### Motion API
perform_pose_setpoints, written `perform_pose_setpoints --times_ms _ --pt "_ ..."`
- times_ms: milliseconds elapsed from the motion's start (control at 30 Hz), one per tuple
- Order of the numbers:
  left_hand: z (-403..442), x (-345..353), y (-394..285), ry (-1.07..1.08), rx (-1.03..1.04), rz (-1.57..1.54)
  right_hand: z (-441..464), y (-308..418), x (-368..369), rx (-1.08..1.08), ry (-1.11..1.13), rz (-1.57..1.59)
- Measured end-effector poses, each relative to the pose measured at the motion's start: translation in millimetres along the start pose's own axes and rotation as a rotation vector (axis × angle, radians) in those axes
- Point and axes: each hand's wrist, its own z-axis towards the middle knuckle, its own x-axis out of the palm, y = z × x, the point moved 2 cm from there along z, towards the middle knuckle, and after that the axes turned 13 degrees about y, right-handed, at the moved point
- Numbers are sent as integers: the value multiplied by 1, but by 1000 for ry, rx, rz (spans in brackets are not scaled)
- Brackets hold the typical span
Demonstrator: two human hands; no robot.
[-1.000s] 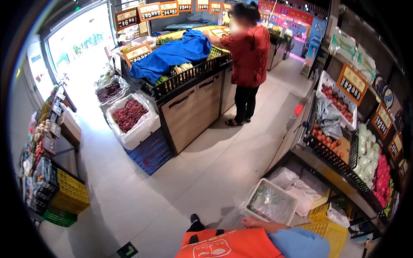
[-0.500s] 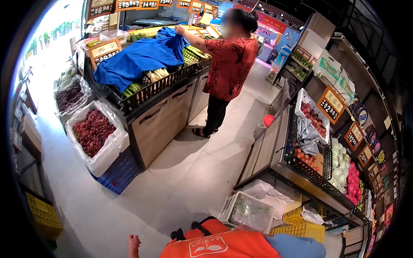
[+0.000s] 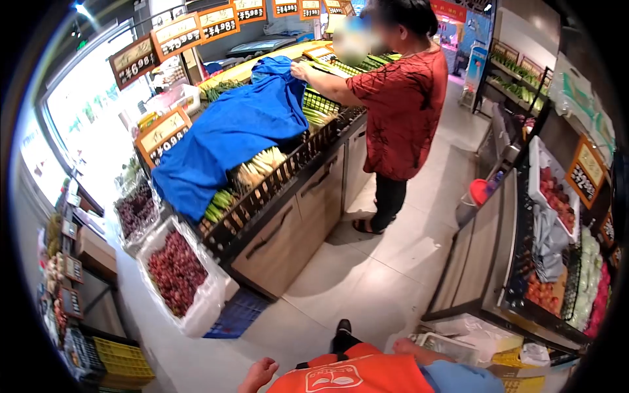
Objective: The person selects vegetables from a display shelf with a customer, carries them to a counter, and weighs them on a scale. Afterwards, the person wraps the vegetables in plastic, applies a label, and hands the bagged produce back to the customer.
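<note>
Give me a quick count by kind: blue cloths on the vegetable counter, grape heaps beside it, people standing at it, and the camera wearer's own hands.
Blue cloth: 1
Grape heaps: 2 (red grapes, dark grapes)
Person in a red top: 1
Wearer's hands: 2 (left hand, right hand)
Total: 6

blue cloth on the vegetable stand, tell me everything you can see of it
The blue cloth is plain, looks like soft fabric, and lies in loose creases across the vegetables, some of which show along its near edge. It is bunched at its far end, where another person's hand appears to grip it. Its underside is hidden.
</note>
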Motion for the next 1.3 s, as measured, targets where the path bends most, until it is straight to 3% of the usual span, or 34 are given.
perform_pose_setpoints --times_ms 100,167,200,267,300,367,467,533,567,600,667,733,867,1000,1067,1100,1167,1233,1300 --pt "20 -49 -75 -73 132 -64 38 70 -120 -63 33 11" --pt "18 -96 -146 -157 252 53 36 139 -202 -339 -233 -166" --pt "16 -117 -187 -221 292 154 6 188 -246 -307 -76 -92" --pt "33 -166 -249 -304 366 150 20 258 -316 -510 -135 -170" --pt "23 -192 -297 -295 290 141 4 306 -351 -597 -118 -187" --pt "30 -242 -358 -358 446 199 -50 410 -418 -836 30 -180" --pt "62 -317 -446 -401 636 298 -165 578 -522 -1444 -65 -278" --pt "119 -365 -482 -346 701 132 -216 671 -589 -1584 -350 -323" --pt "146 -390 -509 -329 703 212 -217 717 -632 -1602 -206 -139" --pt "166 -406 -543 -410 742 255 -236 753 -677 -1522 -302 -95" --pt "220 -452 -599 -562 917 497 -215 827 -778 -1568 -434 90" --pt "275 -493 -641 -629 980 411 -194 859 -853 -1276 -628 111" --pt "381 -568 -715 -675 845 374 -106 864 -975 -956 -847 103" --pt "464 -597 -768 -775 784 473 16 860 -1066 -611 -836 -128" --pt "494 -611 -782 -924 870 628 45 849 -1080 -656 -1107 -343" --pt "509 -620 -796 -894 810 635 93 855 -1106 -543 -1064 -440" --pt "535 -619 -823 -854 648 734 128 859 -1128 -394 -772 -372" --pt "550 -620 -852 -833 403 865 151 855 -1126 -453 -656 -123" --pt "572 -626 -867 -803 302 923 165 864 -1125 -404 -486 -106"
